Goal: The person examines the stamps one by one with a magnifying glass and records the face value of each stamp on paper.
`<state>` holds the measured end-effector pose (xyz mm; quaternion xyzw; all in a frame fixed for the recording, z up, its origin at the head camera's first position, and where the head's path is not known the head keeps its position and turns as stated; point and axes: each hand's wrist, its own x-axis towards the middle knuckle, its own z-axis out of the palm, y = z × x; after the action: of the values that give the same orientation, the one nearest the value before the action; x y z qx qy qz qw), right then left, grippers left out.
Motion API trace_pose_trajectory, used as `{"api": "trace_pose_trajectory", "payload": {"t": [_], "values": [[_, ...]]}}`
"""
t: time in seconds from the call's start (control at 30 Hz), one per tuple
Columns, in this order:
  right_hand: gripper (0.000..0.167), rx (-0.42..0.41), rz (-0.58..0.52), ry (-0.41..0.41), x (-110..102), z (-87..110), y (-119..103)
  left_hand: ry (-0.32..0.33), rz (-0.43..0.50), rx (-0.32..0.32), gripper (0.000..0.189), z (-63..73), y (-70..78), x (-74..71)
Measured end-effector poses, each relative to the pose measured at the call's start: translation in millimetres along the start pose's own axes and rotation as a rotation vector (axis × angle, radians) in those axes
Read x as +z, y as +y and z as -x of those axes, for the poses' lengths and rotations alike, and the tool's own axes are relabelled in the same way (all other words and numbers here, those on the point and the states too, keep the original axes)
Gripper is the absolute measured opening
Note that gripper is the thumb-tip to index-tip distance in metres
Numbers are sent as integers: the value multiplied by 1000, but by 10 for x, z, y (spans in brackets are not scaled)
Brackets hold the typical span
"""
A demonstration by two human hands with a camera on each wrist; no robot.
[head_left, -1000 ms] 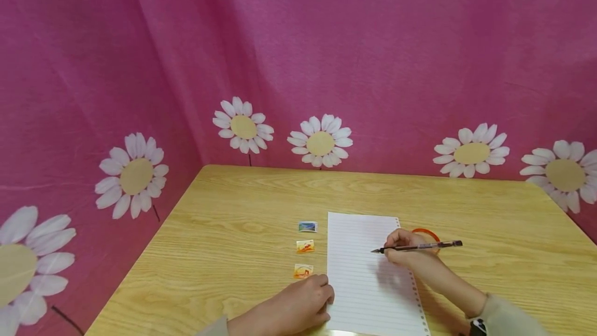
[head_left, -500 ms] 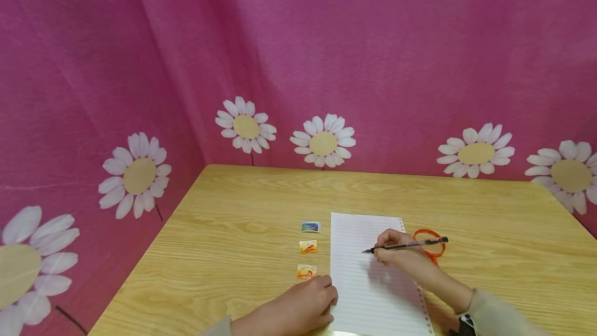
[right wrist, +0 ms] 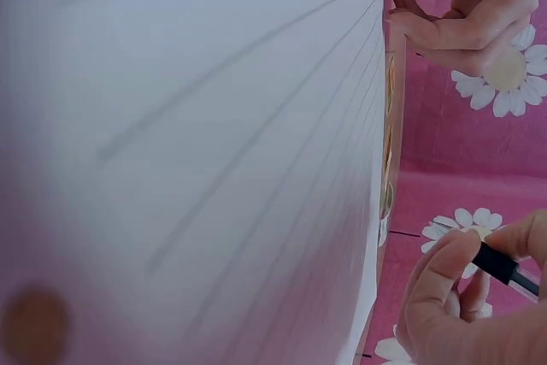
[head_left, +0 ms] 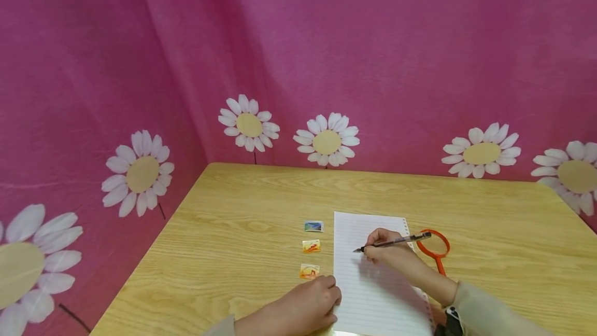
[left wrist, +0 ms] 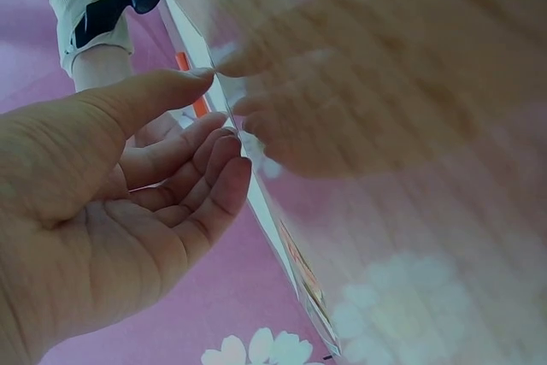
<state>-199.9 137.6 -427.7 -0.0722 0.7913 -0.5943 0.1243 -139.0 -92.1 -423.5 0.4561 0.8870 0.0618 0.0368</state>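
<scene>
In the head view, my right hand pinches a black-tipped pen between thumb and fingers. Its tip points left, close over the upper part of a lined sheet of paper with punched holes down its right edge. The right wrist view shows the pen's black grip between thumb and forefinger. My left hand rests at the sheet's left edge, its bent fingertips touching down there. The left wrist view has that hand's fingers loosely bent, thumb apart from them.
Left of the sheet, a blue stamp, a yellow-orange stamp and another orange stamp lie in a column. An orange-red magnifying glass lies right of the paper, partly behind my right forearm. Pink flowered cloth surrounds the wooden table.
My right hand has moved left over the paper with the pen, bringing more of the magnifying glass into sight. The left hand stays at the sheet's edge; the whole view has shifted slightly.
</scene>
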Motion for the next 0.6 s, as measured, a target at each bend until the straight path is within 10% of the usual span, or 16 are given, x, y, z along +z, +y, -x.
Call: {"api": "trace_pose_trajectory", "payload": {"t": [0.6], "values": [[5, -3, 7, 9, 178, -141, -22, -10, 9, 2, 7, 4, 2, -7]]}}
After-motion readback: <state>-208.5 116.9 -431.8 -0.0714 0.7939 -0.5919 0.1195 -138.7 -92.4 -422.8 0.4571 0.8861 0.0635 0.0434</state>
